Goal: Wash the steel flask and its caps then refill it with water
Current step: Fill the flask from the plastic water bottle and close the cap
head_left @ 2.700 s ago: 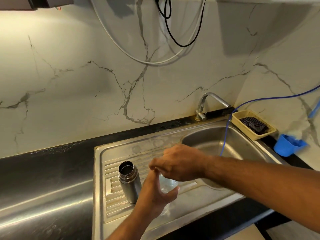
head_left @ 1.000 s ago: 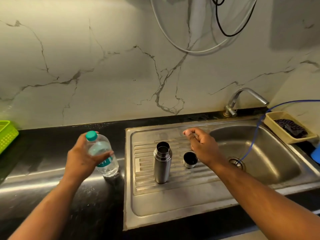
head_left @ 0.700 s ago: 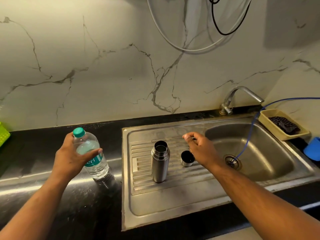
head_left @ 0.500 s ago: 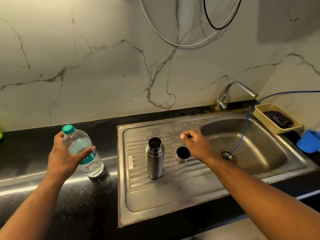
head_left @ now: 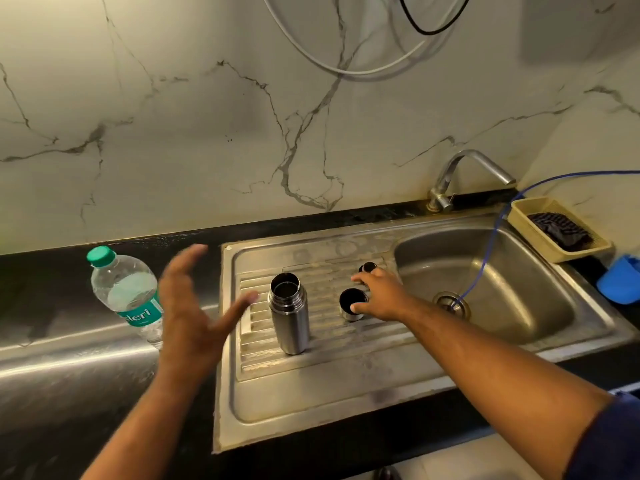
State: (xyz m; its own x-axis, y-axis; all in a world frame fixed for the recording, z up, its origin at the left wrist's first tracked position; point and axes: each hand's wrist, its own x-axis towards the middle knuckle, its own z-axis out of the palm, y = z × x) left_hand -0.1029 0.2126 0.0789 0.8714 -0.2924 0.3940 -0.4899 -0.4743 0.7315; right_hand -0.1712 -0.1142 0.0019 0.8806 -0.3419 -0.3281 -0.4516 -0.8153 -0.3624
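the step in hand looked like the start of the refill: the steel flask [head_left: 289, 317] stood upright and uncapped on the ribbed drainboard [head_left: 346, 344] at the centre of the frame, its mouth open

the left hand [head_left: 194, 306] hovered between the flask and the water bottle [head_left: 126, 296] at the left, fingers spread apart, holding nothing and touching neither. the bottle stood on the dark surface [head_left: 41, 289] with its green top on

the right hand [head_left: 381, 296] lay just right of centre against the larger cap [head_left: 351, 303], which sat mouth up beside the flask. its thumb met the cap's rim, but i could not tell whether the fingers clamped the cap or only rested by it. a smaller cap [head_left: 369, 267] showed just above that hand's fingertips

by my reading the next move called for taking up the bottle, unscrewing its top and pouring slowly into the narrow mouth. the tall flask would want steadying on those ribs

the left hand was blurred and covered the bottle's right side and part of its label. the right hand hid most of the smaller cap. the flask's inside was dark, so any water in it could not be seen, nor whether the pieces were wet
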